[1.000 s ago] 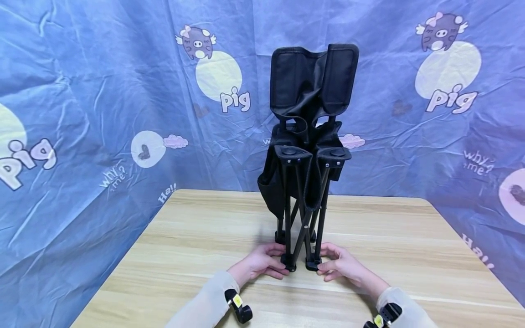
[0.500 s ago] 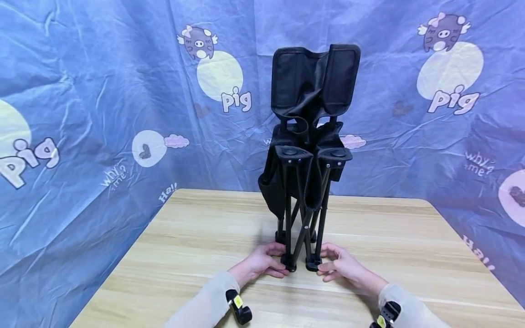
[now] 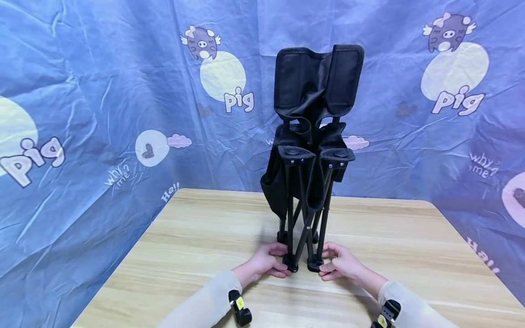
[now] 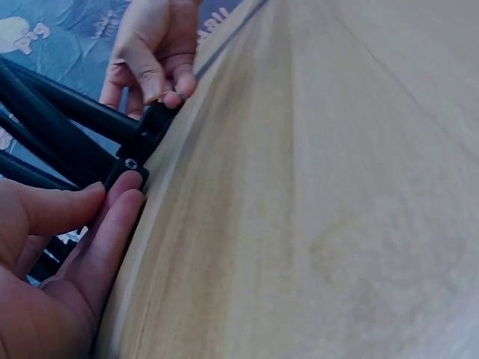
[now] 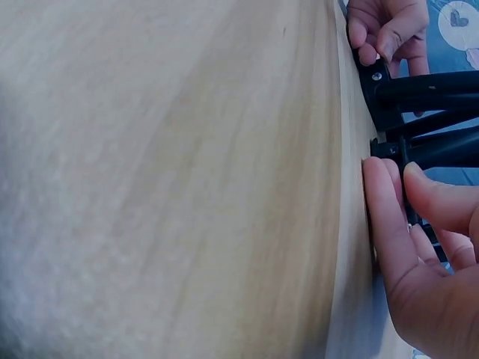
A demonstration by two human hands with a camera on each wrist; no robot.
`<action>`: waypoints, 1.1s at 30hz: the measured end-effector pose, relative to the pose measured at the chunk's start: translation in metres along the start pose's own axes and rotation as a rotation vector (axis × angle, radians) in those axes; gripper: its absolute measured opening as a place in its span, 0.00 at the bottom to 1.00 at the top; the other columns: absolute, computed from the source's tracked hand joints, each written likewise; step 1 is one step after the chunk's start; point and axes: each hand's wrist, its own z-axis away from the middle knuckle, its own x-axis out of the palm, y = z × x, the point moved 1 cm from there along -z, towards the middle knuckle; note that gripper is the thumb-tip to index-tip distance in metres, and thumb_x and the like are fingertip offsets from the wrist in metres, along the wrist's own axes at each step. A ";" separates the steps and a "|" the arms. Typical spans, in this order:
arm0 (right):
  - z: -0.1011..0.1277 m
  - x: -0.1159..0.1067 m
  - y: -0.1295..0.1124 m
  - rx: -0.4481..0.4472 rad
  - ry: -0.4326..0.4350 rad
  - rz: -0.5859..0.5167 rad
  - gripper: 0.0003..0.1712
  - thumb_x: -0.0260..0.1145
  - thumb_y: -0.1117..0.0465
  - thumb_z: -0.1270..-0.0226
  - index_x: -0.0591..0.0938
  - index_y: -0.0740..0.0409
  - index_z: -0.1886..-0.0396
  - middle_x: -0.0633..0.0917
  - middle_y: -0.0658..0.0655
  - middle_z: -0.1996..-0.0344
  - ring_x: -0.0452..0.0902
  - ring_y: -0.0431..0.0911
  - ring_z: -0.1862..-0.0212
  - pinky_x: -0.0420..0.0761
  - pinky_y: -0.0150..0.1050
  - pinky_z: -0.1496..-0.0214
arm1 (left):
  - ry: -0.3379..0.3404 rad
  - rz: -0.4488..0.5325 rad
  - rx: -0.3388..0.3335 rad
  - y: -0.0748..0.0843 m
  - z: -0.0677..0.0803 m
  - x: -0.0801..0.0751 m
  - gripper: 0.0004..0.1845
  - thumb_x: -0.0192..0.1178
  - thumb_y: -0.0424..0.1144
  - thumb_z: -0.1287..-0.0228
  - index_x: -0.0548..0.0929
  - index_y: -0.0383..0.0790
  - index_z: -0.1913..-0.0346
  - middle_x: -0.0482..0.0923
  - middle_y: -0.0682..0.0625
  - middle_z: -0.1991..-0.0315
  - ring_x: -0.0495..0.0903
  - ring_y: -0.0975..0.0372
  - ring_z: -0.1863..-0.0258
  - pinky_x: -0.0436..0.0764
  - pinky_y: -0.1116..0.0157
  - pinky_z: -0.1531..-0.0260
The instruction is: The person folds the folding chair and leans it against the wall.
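a: we log the folded chair (image 3: 312, 150) standing upright near the middle of the wooden table (image 3: 410, 255), closer to our edge, its long axis vertical and the backrest at the top. it faces us, crossed front legs toward the camera.

b: change over the last second? we see almost none. both hands sit at the front feet as they did, and the chair has not shifted on the table; the small drift in the frame looks like head motion.

a: agreed. we read that as the work paused at the feet, nothing opened yet.

b: grip: left hand (image 3: 265, 263) curls fingers and thumb round the left front foot (image 3: 290, 265). right hand (image 3: 338, 263) pinches the right front foot (image 3: 315, 264) likewise. both hands rest on the table.

a: blue printed backdrop (image 3: 102, 114) behind.
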 end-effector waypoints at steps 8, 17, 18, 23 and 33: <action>-0.001 0.002 0.001 0.000 0.022 -0.016 0.27 0.61 0.86 0.46 0.62 0.81 0.47 0.78 0.60 0.57 0.84 0.52 0.70 0.88 0.47 0.63 | 0.028 -0.023 0.009 -0.002 -0.002 0.003 0.30 0.58 0.10 0.51 0.74 0.26 0.41 0.73 0.36 0.49 0.86 0.40 0.69 0.88 0.58 0.71; -0.008 -0.001 0.000 -0.012 0.019 -0.014 0.28 0.62 0.85 0.47 0.62 0.81 0.46 0.80 0.59 0.59 0.85 0.50 0.70 0.88 0.46 0.64 | 0.044 -0.033 0.007 0.000 -0.008 0.004 0.31 0.57 0.09 0.51 0.74 0.27 0.41 0.74 0.36 0.49 0.86 0.40 0.69 0.88 0.57 0.70; -0.008 -0.001 -0.001 -0.012 0.024 -0.012 0.28 0.62 0.85 0.47 0.62 0.81 0.46 0.80 0.59 0.59 0.85 0.50 0.71 0.88 0.46 0.64 | 0.044 -0.034 0.011 0.001 -0.009 0.004 0.31 0.57 0.09 0.51 0.74 0.27 0.41 0.74 0.35 0.49 0.86 0.40 0.69 0.88 0.57 0.70; -0.011 -0.001 -0.002 -0.010 0.048 -0.015 0.29 0.62 0.85 0.47 0.62 0.81 0.45 0.80 0.60 0.59 0.85 0.50 0.71 0.88 0.46 0.65 | 0.052 -0.042 0.014 0.002 -0.012 0.004 0.32 0.57 0.09 0.51 0.73 0.26 0.39 0.73 0.34 0.48 0.86 0.39 0.68 0.88 0.56 0.69; -0.015 -0.001 -0.005 -0.009 0.081 -0.002 0.29 0.61 0.86 0.47 0.62 0.81 0.44 0.77 0.64 0.56 0.84 0.50 0.72 0.88 0.46 0.65 | 0.065 -0.046 0.001 0.004 -0.019 0.004 0.32 0.57 0.10 0.49 0.72 0.27 0.38 0.71 0.35 0.48 0.86 0.40 0.69 0.88 0.57 0.70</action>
